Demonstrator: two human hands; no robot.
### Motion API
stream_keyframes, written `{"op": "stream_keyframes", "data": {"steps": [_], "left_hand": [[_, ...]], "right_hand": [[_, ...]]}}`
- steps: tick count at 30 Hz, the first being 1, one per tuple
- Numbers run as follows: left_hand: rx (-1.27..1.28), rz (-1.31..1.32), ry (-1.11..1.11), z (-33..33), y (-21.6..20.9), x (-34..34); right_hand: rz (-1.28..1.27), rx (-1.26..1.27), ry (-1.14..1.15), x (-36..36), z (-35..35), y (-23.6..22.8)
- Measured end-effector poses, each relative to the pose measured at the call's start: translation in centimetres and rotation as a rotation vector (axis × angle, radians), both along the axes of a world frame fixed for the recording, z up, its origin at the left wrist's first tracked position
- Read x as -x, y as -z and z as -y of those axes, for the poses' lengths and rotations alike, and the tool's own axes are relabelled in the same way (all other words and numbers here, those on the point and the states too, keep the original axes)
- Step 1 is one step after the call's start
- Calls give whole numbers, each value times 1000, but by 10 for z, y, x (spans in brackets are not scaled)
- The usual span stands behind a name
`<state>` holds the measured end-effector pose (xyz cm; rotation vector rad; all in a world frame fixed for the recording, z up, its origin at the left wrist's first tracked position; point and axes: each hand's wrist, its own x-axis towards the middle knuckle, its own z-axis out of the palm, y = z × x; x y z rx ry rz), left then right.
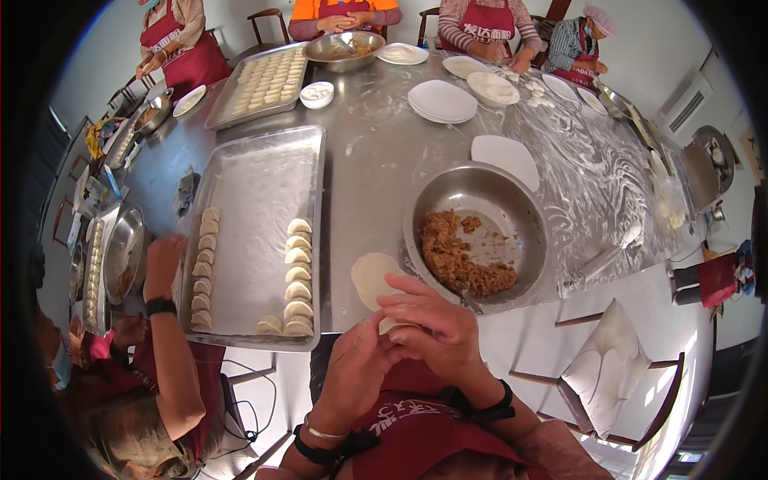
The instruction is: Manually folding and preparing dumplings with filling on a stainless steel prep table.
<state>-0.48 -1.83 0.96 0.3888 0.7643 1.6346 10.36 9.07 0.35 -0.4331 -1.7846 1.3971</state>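
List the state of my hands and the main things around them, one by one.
Left hand: fingers closed on the dough piece
Right hand: fingers closed on it too
Dough piece: pinched, partly hidden
Round wrapper: flat, unfolded
Steel bowl: partly filled
Brown filling: minced, heaped toward one side
Near tray: partly filled
Dumplings: folded, lined along two sides
Table: floured on the right

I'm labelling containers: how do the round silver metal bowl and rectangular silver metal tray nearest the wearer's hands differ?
The round silver metal bowl is deep; the rectangular silver metal tray is shallow. The bowl holds brown filling; the tray holds pale dumplings. Both are silver metal.
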Motion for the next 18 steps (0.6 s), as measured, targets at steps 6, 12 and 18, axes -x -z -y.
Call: {"op": "stream_keyframes", "data": {"steps": [6,12,18], "left_hand": [[14,-67,53,3,5,2],[33,-67,64,6,3,4],[67,-95,82,4,-5,1]], "right_hand": [[14,-173,-87,-6,-8,14],[48,-119,-112,-3,-5,-1],[76,-257,-167,-5,-9,7]]}}
